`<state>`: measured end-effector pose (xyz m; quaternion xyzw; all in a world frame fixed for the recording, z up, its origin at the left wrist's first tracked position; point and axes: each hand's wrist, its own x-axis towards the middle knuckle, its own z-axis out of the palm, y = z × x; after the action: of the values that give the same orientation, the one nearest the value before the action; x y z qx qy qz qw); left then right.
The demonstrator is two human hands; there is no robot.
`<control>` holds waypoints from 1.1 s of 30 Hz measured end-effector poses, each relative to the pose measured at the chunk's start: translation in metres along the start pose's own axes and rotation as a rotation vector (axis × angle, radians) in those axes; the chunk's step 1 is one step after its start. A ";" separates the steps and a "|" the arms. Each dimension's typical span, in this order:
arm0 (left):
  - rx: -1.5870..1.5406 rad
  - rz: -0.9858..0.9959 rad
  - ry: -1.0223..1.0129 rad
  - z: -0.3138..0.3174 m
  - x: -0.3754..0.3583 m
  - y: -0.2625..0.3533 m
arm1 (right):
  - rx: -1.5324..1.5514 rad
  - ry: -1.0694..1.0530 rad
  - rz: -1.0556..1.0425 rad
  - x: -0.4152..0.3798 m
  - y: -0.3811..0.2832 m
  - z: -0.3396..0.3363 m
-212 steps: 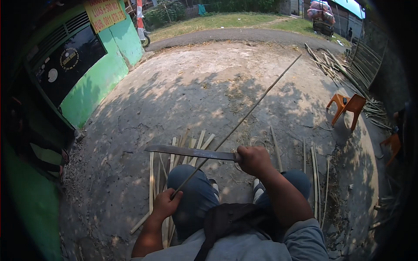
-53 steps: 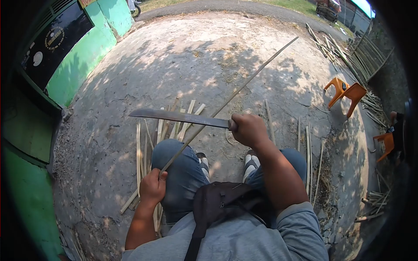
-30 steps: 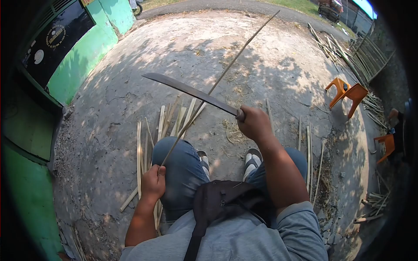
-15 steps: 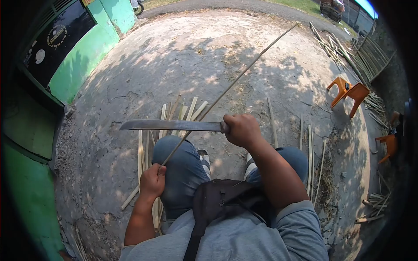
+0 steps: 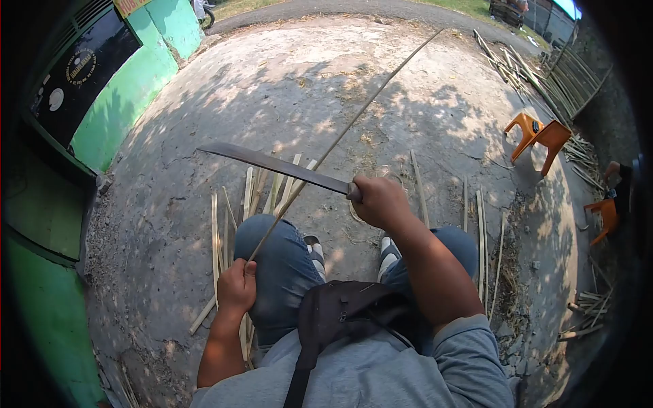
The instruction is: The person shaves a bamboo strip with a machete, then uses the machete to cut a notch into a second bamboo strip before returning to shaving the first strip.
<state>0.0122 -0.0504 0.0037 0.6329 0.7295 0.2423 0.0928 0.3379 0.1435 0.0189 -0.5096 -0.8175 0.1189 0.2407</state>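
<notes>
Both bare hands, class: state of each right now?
Left hand: closed, holding a long, thin, brown, woody stick.
Right hand: closed, holding a long, grey, metal machete.

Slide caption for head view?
Left hand grips a long stick; right hand holds a machete, crossing it in this view.

Outdoor yard (image 5: 224, 102) by a road (image 5: 320, 9)
Rough ground (image 5: 170, 272) is flanked by a green wall (image 5: 109, 132); strips (image 5: 480, 238) are strewn about

grey ground (image 5: 156, 251) lies sun-dappled between a green wall (image 5: 109, 129) and an orange chair (image 5: 554, 139).
</notes>
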 end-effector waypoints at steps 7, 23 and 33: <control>-0.060 0.017 0.010 -0.001 -0.005 -0.009 | -0.050 0.122 -0.102 0.007 0.008 0.002; -0.037 0.002 -0.007 -0.004 -0.001 -0.003 | -0.034 0.030 -0.159 -0.010 -0.028 0.014; 0.003 -0.020 -0.028 -0.008 0.002 0.005 | 0.032 0.105 0.214 0.009 0.019 0.001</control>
<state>0.0128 -0.0502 0.0134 0.6290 0.7347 0.2314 0.1047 0.3488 0.1597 0.0125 -0.5954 -0.7427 0.1300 0.2775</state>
